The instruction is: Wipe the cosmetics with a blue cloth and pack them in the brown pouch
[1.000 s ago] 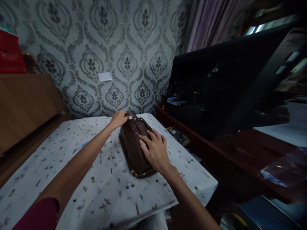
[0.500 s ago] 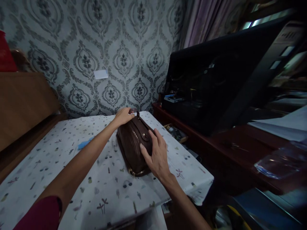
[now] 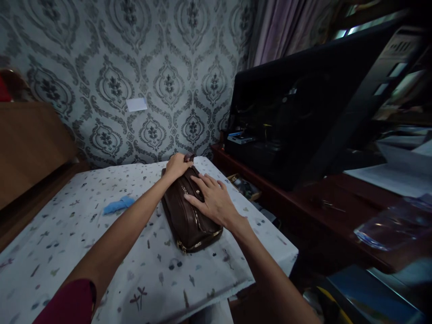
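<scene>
A dark brown leather zip bag with gold zippers lies on the patterned white tablecloth. My left hand is at the bag's far end, its fingers curled over the edge beside a small strap loop. The tips of those fingers are partly hidden. My right hand rests on the bag's top with fingers spread, the thumb beside the zipper and a round snap. Left of the bag, apart from both hands, is a crumpled blue cloth.
A large black computer case with its side open stands on a dark red desk to the right. Clear plastic packaging and papers lie there too. A brown wooden piece borders the table's left; patterned wallpaper is behind.
My right hand has slid left and farther over the bag's top. The bag's near end has come more into view. My left hand stays at the far end; the view has shifted slightly.
</scene>
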Demonstrator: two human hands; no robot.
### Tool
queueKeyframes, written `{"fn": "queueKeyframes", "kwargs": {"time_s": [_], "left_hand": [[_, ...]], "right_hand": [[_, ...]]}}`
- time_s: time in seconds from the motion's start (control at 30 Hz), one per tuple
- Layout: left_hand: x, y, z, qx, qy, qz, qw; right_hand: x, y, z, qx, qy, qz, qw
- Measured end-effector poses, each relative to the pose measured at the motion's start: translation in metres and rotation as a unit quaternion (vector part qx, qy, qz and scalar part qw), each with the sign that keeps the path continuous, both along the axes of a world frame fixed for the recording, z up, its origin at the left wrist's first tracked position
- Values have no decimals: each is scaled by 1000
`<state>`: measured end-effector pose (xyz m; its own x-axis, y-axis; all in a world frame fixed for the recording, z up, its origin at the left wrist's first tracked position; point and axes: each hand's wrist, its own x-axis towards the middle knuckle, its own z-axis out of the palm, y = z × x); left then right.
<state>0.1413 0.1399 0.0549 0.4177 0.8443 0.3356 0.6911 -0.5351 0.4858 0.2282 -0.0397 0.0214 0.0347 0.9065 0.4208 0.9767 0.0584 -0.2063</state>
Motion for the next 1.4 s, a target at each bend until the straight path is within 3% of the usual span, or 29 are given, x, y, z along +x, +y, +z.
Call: {"fn": "queueKeyframes", "kwargs": {"time_s": [0.33, 0.57, 0.77, 0.97, 1.17, 1.4], "left_hand": [[-4, 0, -13, 18, -88, -26, 996], [-7, -16, -6, 76, -78, -117, 987], [-9, -14, -3, 36, -60, -149, 986], [-16, 3, 7, -12, -27, -159, 987], [-44, 11, 22, 27, 17, -138, 990], [-62, 8, 20, 46, 63, -86, 993]], "right_hand": [[-2, 2, 0, -11, -14, 4, 1000], [-1, 4, -2, -2, -13, 5, 1000], [-2, 5, -4, 20, -13, -3, 1000], [-1, -3, -25, 94, 7, -22, 995], [-4, -23, -53, 155, 30, -16, 987], [-14, -30, -68, 205, 41, -12, 978]]}}
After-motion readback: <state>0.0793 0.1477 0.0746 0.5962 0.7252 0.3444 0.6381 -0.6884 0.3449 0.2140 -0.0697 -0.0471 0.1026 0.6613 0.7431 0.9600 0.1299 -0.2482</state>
